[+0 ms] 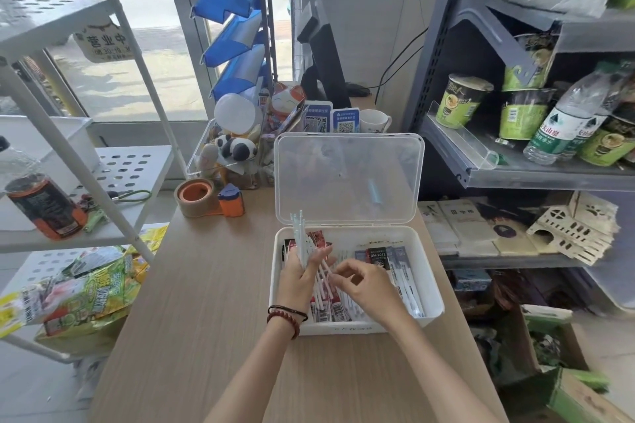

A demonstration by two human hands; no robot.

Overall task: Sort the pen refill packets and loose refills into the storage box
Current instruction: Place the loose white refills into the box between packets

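Mostly done: red & blue-black refill pkts [330, 311] lie in white plastic storage box [433, 285] on wood desk [206, 302]. Left hand [297, 276] grip clasps thin white loose refills [298, 233] at box's 9 o'clock; right hand [367, 285] grip pinches one; these left to sort.

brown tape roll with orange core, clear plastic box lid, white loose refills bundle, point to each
brown tape roll with orange core [192, 208]: head view, brown outer side.
clear plastic box lid [348, 178]: head view, middle of the panel.
white loose refills bundle [299, 233]: head view, upper stems.

Storage box [433, 280] white plastic, lid [348, 178] clear; table [213, 302] matt wood-grain.
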